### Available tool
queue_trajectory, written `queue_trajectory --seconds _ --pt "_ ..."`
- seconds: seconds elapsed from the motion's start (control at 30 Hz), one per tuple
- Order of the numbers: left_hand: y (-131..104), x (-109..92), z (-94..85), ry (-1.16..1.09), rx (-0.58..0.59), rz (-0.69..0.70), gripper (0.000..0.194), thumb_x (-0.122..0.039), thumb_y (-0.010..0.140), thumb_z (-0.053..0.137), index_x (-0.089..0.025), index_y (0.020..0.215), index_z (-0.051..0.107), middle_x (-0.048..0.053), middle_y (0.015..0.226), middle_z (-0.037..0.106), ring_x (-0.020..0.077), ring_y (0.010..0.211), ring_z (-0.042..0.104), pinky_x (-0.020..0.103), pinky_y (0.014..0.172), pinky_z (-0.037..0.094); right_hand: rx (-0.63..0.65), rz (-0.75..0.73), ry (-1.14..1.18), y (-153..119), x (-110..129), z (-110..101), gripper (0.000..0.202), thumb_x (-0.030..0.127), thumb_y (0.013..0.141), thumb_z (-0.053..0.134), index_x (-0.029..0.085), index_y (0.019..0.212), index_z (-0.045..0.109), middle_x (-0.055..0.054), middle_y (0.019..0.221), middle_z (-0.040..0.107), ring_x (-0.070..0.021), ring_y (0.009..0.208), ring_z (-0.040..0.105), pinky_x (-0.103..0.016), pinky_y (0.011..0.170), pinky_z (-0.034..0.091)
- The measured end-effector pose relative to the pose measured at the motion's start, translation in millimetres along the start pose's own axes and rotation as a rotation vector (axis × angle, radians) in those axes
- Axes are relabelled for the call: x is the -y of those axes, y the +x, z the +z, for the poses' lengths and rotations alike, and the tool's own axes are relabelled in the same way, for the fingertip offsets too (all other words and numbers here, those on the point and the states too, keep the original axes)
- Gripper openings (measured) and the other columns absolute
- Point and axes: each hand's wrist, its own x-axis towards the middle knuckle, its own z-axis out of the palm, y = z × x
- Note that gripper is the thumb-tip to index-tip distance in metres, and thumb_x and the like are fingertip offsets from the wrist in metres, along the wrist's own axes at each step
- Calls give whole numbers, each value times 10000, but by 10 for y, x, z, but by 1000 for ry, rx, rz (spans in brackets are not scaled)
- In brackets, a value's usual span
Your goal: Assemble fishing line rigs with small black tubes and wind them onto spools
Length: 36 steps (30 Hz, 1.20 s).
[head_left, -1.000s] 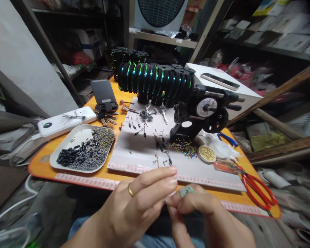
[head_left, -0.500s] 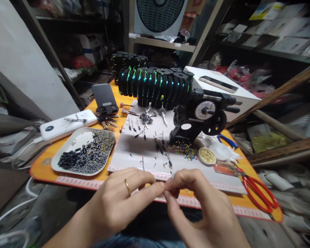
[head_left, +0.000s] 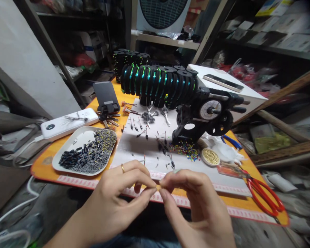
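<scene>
Head view, fingertip work: left hand presses thumb and index together; right hand sits curled just beside, its pinch and any contents too small to tell. Best keep both steady, clear of the black wired part on the white board.

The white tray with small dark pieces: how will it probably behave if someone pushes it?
The white tray would probably slide rather than tip, because it looks wide and shallow. The black and grey pieces inside may shift against each other, since they look small, loose and unevenly spread.
</scene>
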Motion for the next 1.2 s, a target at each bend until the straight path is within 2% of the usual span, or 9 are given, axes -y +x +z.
queue_trajectory --seconds 0.07,0.13,0.27,0.37,0.53,0.73,0.93,1.07,1.2 --pt "-19 -19 -4 -39 -13 -30 171 -4 828 594 -170 823 637 -3 777 646 85 710 616 178 632 472 -57 43 180 0 -35 30 311 22 825 603 251 1022 529 11 883 642 -116 826 669 -200 736 589" --pt "-36 -34 -3 -64 -32 -43 176 -8 822 601 -181 823 633 -9 777 653 89 720 620 183 635 473 -120 -31 243 6 -64 35 331 -23 813 597 244 1002 543 9 864 654 -125 824 679 -216 730 604" --pt "-40 -39 -4 -70 -57 -66 190 -16 826 603 -201 850 642 -15 783 659 98 731 621 194 630 475 15 -428 -174 8 -70 -65 390 -107 803 547 150 1089 612 -80 980 706 -188 972 669 -288 819 594" --pt "-41 -31 -18 -64 -68 -89 178 -38 841 594 -211 842 634 -19 765 642 103 712 602 205 608 463 152 -561 -465 6 -67 -170 313 -65 850 535 79 1115 618 -135 1040 702 -232 1088 630 -332 913 558" --pt "-76 -31 -44 -20 -50 -87 173 -27 843 587 -195 822 627 -17 766 624 98 723 592 211 641 454 137 -509 -460 20 -89 -213 238 -14 861 575 138 1045 572 -78 923 680 -158 922 654 -246 783 574" --pt "-51 -27 17 69 -101 -7 180 0 833 588 -170 854 642 -4 776 614 92 726 594 199 652 464 144 -436 -459 -22 -90 -237 310 -1 836 581 205 1060 523 -55 861 681 -175 818 673 -284 682 600" --pt "-25 -59 97 254 -191 139 186 26 829 577 -134 876 658 34 803 639 114 748 621 208 699 499 286 -556 -665 -28 -169 -263 175 73 877 583 200 997 587 -62 860 726 -248 954 698 -359 837 612" --pt "-22 -85 97 241 -155 114 176 7 842 572 -127 870 684 47 804 661 117 728 636 202 658 504 413 -538 -536 49 -164 -257 127 80 917 533 179 983 578 -61 832 694 -232 1054 668 -350 903 587" --pt "-14 -99 77 134 -117 13 187 -10 854 581 -154 875 699 24 810 667 97 717 645 183 653 501 387 -418 -356 84 -113 -223 156 49 901 524 205 906 528 -61 883 657 -209 1080 645 -311 852 597"
